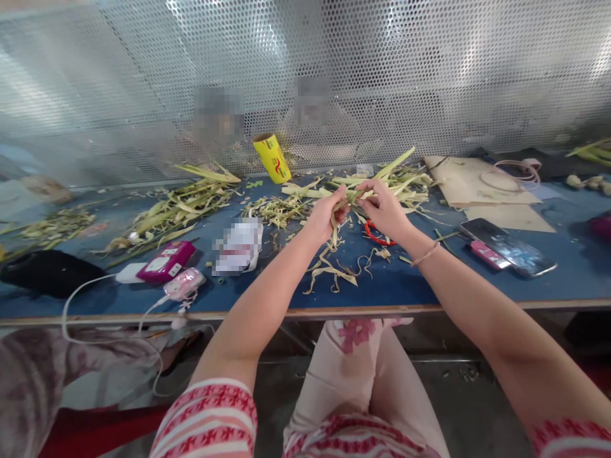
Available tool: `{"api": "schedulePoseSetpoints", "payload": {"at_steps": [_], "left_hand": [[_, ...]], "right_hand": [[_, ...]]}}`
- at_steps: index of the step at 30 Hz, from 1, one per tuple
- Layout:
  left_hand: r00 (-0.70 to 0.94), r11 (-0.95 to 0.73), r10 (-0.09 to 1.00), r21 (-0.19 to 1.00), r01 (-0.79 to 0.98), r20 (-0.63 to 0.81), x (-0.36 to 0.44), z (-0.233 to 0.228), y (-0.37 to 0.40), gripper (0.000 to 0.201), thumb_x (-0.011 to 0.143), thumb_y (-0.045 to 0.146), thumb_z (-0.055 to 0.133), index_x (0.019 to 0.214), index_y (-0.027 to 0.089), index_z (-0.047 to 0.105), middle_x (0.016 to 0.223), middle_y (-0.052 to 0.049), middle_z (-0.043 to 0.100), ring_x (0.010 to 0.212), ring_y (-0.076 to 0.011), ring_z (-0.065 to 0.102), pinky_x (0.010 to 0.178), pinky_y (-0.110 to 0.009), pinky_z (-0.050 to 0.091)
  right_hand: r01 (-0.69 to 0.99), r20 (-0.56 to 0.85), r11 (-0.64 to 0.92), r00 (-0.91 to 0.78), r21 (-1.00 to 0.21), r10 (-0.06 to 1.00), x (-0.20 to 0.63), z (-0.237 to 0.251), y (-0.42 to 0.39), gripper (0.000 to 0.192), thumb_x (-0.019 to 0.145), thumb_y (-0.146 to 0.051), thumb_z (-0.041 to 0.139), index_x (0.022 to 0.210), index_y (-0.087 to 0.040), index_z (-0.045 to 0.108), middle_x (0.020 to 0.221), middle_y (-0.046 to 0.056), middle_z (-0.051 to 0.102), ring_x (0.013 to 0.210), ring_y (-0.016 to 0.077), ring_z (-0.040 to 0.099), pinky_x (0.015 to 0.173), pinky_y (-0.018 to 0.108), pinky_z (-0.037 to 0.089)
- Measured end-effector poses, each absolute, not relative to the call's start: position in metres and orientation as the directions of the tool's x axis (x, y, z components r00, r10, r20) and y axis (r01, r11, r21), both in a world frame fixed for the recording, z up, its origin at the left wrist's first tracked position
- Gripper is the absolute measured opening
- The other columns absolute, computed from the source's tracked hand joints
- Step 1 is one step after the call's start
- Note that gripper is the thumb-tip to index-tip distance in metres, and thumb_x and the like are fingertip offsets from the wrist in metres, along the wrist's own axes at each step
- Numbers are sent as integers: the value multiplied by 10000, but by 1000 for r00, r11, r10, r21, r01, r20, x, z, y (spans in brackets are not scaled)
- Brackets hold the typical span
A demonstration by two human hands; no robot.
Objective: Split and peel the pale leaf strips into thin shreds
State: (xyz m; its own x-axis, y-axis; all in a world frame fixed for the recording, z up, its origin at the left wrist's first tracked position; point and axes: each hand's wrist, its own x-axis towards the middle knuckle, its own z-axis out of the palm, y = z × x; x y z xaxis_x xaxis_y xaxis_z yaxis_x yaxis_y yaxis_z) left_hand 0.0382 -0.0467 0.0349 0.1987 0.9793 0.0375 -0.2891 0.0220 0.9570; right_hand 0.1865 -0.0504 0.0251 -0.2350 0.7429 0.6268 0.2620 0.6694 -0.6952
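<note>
My left hand (327, 216) and my right hand (383, 207) meet over the blue table (548, 283), both pinching the same thin green-yellow leaf strip (352, 198) between their fingers. Curled leaf trimmings (334, 270) lie on the table just below my hands. Red-handled scissors (377, 234) rest under my right wrist, partly hidden. A heap of long pale leaves (396, 175) lies just beyond my hands.
A yellow roll (272, 158) leans at the back by the perforated metal screen (429, 76). More leaves (176, 207) lie at left. A pink power bank (167, 261), a pink phone (184, 283) with white cable, a smartphone (508, 247) and cardboard (470, 181) sit around.
</note>
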Motion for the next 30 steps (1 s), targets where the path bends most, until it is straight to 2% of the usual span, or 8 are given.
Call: {"api": "schedulePoseSetpoints", "payload": {"at_steps": [3,6,11,14,17,23,27,30], "left_hand": [[249,-52,961,966,-253,117,40,34,-51,459,786,558,612,603,183,421,425,75,331,365,-31,270,403,-213,201],[230,-114,959,967,-228,168,40,33,-53,433,819,519,595,620,192,391,438,87,257,368,-33,223,412,-215,179],[59,-331,941,942,-49,334,37,31,-48,352,842,393,612,642,202,394,489,57,312,446,-71,336,479,-236,267],[-11,-469,883,882,45,470,36,27,-43,305,839,381,614,668,208,429,552,27,386,578,-121,462,564,-267,342],[-39,-535,841,840,91,540,35,25,-40,291,841,390,606,678,212,443,592,8,430,674,-153,515,615,-287,368],[-94,-570,810,814,106,579,34,22,-37,299,838,435,598,689,214,462,631,0,462,704,-154,526,642,-291,388],[-150,-562,808,822,93,569,33,17,-34,319,845,491,564,721,213,472,628,7,445,666,-140,503,633,-287,389],[-131,-542,827,837,69,546,33,17,-35,327,852,520,536,754,213,479,624,17,435,640,-127,492,622,-276,390]], "right_hand": [[262,640,693,-265,-672,721,185,25,-51,167,827,-106,500,963,-199,529,918,20,561,577,70,441,571,259,416],[280,658,719,-290,-636,695,184,22,-50,158,822,-120,511,946,-193,578,963,40,571,647,91,489,605,268,441],[304,638,699,-285,-647,715,183,19,-48,154,828,-163,525,948,-196,617,936,45,597,663,112,510,638,300,468],[293,620,664,-238,-688,747,182,20,-48,109,832,-210,547,917,-199,615,864,38,600,727,138,536,661,309,474],[250,592,628,-210,-737,778,181,22,-49,94,837,-285,566,871,-204,598,798,27,587,737,146,542,655,308,472],[252,589,620,-192,-743,785,177,26,-52,75,834,-265,546,792,-203,556,704,7,558,701,143,528,658,304,453],[300,610,632,-175,-715,773,174,27,-54,71,824,-235,555,765,-195,552,698,0,566,669,133,509,681,305,442],[316,612,632,-173,-708,772,173,26,-55,98,829,-257,567,756,-193,548,692,-3,566,653,130,496,680,305,436]]}}
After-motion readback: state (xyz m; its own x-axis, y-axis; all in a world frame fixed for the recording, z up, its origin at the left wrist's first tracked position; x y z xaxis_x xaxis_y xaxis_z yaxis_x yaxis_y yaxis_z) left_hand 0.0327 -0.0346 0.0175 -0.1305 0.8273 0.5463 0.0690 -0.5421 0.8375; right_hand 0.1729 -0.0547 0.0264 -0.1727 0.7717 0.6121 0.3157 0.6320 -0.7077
